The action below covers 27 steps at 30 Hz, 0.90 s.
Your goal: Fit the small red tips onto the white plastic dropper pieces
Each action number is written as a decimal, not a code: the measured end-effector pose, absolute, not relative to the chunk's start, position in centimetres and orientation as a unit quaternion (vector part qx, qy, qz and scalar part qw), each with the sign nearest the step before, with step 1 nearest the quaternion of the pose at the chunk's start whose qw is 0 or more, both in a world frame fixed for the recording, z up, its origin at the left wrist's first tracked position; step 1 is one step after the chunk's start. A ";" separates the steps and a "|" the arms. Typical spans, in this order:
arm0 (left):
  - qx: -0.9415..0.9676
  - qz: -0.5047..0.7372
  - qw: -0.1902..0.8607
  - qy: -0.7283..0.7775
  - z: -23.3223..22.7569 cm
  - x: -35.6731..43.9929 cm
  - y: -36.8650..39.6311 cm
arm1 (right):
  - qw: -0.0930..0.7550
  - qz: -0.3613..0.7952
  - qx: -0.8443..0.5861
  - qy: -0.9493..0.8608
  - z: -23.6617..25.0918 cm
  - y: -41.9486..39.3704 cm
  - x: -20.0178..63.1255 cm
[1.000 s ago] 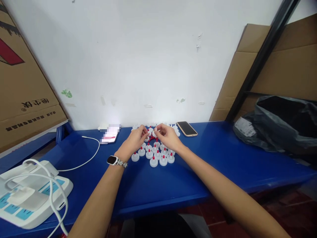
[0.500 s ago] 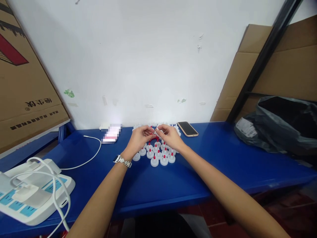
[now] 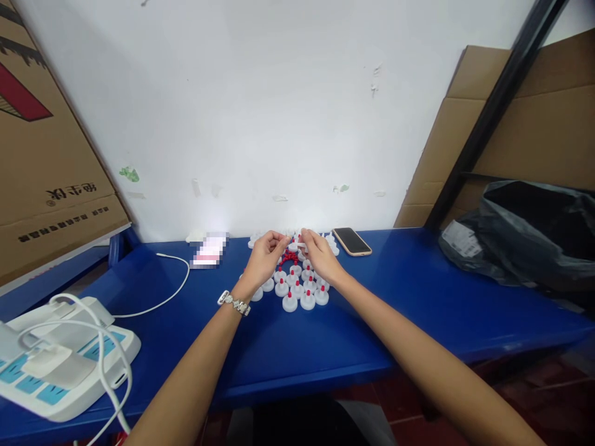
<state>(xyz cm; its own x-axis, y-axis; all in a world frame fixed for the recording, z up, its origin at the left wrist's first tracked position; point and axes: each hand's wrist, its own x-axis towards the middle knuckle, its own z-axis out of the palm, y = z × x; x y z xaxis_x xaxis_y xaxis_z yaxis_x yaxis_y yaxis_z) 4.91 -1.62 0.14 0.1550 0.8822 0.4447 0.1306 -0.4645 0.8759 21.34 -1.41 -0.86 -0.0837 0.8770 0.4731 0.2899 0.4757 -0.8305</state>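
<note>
Several white bottle caps with red tips (image 3: 297, 290) stand in rows on the blue table (image 3: 334, 347). Loose small red tips (image 3: 289, 259) lie behind the rows, and plain white caps (image 3: 331, 241) sit near the wall. My left hand (image 3: 266, 257), with a watch on the wrist, pinches a small piece at its fingertips above the far rows. My right hand (image 3: 320, 255) pinches a white cap (image 3: 300, 245) close to the left fingertips. What the left fingers hold is too small to name.
A phone (image 3: 352, 241) lies face up right of the caps. A white cable (image 3: 162, 291) runs to a white and blue power strip (image 3: 60, 359) at the near left. Cardboard boxes (image 3: 46, 155) lean at left, and a black bag (image 3: 530, 229) sits at right.
Both hands have lifted slightly and moved toward the wall, fingertips still close together over the caps. The view shifted a little.
</note>
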 end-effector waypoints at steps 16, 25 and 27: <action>0.622 0.558 0.439 0.329 0.0 5.9 -2.2 | 0.534 0.329 -0.418 -0.656 -0.8 -2.2 20.3; 0.614 0.578 0.435 0.315 0.1 6.9 -2.8 | 0.550 0.244 -0.440 -0.666 -1.3 -2.0 20.0; 0.606 0.596 0.425 0.312 0.1 7.2 -3.1 | 0.556 0.234 -0.443 -0.664 -1.2 -2.1 19.8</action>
